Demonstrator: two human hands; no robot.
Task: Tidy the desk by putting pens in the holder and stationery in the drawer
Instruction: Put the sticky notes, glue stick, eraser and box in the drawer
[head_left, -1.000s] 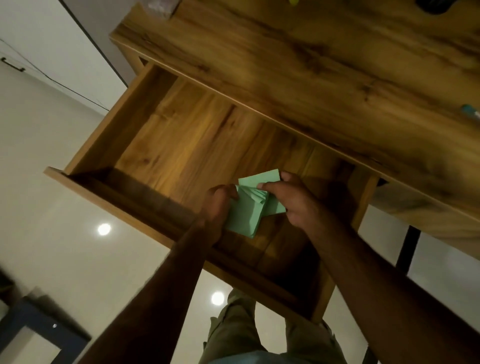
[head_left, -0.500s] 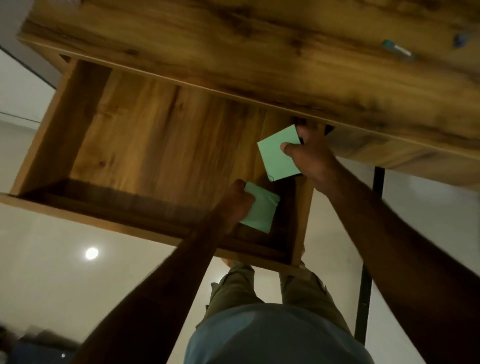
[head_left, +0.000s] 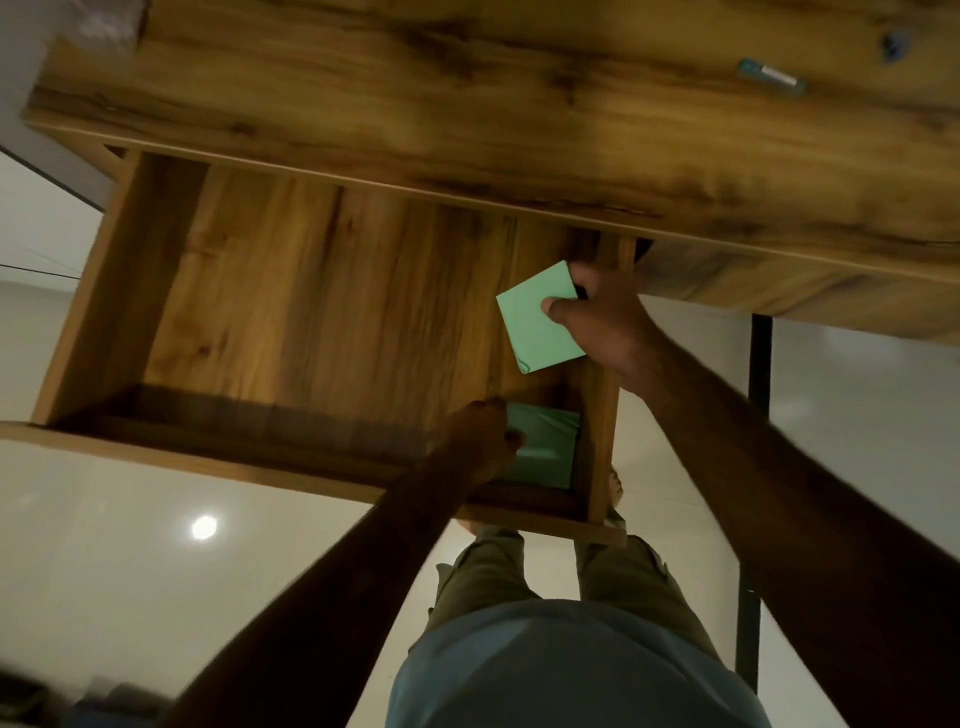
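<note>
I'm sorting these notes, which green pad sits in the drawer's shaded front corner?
The darker green paper pad at the left hand; the brighter one is farther back.

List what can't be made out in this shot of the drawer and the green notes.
- Head view: lower green pad, left part behind the left hand; contact unclear.
- Upper green pad, right edge under the right hand.
- Drawer back, hidden under the desk top.
- Small teal item on the desk: too blurred to identify.

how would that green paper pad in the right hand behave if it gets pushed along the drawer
The green pad looks flat and thin, so it would probably slide, not roll or tip. It seems light, pinched by the right hand. A corner curls, so it likely bends easily.
</note>
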